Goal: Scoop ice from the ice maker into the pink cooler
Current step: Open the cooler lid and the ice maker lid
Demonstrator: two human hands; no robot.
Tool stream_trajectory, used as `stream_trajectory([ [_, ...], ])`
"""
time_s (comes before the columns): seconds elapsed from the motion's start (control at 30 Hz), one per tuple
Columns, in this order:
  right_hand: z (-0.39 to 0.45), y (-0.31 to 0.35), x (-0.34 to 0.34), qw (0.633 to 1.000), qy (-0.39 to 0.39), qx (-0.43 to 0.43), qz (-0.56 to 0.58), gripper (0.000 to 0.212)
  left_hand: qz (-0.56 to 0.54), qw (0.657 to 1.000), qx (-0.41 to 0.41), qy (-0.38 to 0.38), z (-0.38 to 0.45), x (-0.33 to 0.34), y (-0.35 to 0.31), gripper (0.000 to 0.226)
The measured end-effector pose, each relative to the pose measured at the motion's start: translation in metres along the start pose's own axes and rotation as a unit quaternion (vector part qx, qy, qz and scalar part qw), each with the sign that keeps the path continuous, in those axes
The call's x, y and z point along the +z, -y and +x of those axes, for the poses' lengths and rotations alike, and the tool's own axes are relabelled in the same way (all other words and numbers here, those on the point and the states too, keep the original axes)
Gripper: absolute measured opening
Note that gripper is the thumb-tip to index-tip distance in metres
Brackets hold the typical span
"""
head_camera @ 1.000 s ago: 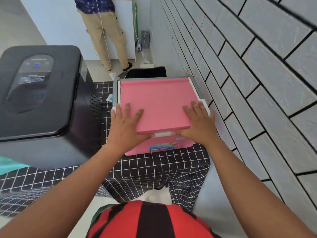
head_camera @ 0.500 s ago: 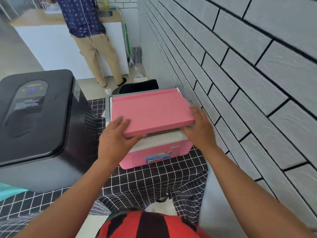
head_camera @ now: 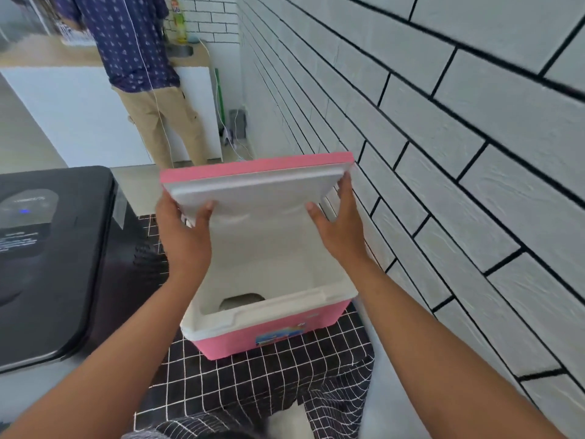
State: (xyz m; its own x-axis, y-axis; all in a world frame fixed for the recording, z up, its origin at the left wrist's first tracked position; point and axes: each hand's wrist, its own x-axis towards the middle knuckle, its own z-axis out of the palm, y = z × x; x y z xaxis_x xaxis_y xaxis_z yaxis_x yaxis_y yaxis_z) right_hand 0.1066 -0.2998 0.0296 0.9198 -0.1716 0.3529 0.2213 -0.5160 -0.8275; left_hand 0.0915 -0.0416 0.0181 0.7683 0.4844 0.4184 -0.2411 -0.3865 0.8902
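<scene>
The pink cooler (head_camera: pixel 272 339) stands on a black grid-patterned tablecloth, its white inside showing with a dark patch at the bottom. Its pink lid (head_camera: pixel 253 182) is raised and tilted back, white underside facing me. My left hand (head_camera: pixel 182 236) grips the lid's left edge and my right hand (head_camera: pixel 335 228) grips its right edge. The black ice maker (head_camera: pixel 53 258) sits to the left of the cooler, its lid closed, with a small blue light on its panel. No scoop or ice is visible.
A white brick wall (head_camera: pixel 443 153) runs close along the cooler's right side. The tablecloth (head_camera: pixel 253 375) hangs over the near edge. A person in a blue shirt (head_camera: pixel 139 74) stands at a white counter beyond the table.
Both hands have lifted the cooler's lid from nearly flat to tilted up and back, exposing the white interior. My view has moved closer and higher.
</scene>
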Motion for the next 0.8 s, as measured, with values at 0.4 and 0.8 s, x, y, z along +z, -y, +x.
stream_trajectory([
  [0.4,0.075,-0.005,0.056,0.998,0.037,-0.007,-0.040,0.103,-0.028,0.998,-0.030,0.039,0.067,0.037,0.038,0.087],
  [0.8,0.121,-0.035,0.098,0.944,0.192,0.065,-0.260,0.115,0.161,0.980,-0.053,0.109,0.102,0.064,0.089,0.079],
])
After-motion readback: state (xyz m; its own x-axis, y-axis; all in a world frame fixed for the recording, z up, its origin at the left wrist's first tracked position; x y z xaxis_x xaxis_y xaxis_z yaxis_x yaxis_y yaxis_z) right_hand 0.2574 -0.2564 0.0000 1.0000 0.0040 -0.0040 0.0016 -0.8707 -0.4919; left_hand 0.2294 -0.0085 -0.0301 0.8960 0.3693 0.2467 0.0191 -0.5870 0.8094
